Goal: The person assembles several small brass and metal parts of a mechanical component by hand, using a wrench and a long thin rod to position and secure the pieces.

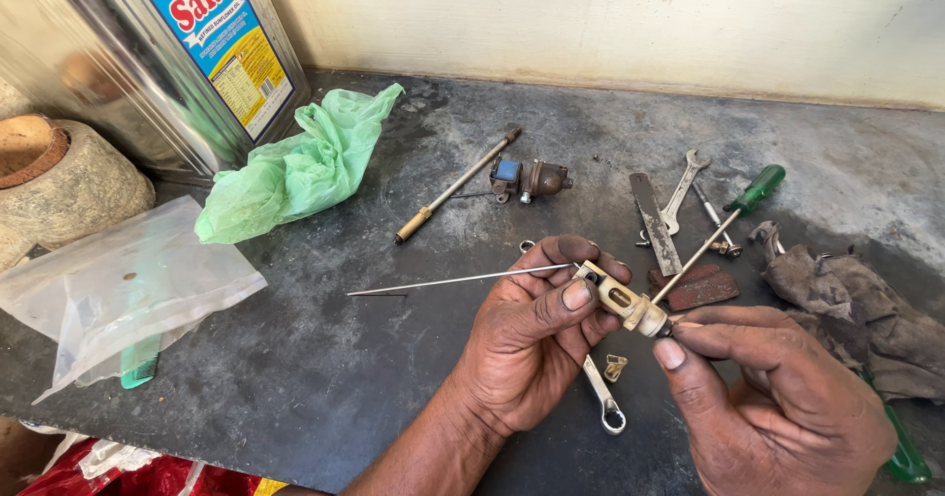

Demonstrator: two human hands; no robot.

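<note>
My left hand (536,334) pinches a small cream-coloured slotted fitting (620,299) between thumb and fingers. A long thin metal needle rod (453,279) sticks out of the fitting to the left, above the dark slab. My right hand (778,398) grips the fitting's other end with thumb and fingertips. Both hands hover over the dark grey stone worktop (345,358). A small spanner (602,398) and a little brass piece (615,366) lie just under my hands.
A green-handled screwdriver (728,222), a flat file (655,222), a spanner (681,191), a brass-tipped rod (455,185) and a small brown valve body (536,178) lie behind. A dirty rag (856,304) sits right, a green plastic bag (300,166) and clear bags (123,284) left, a big metal tin (167,53) at back.
</note>
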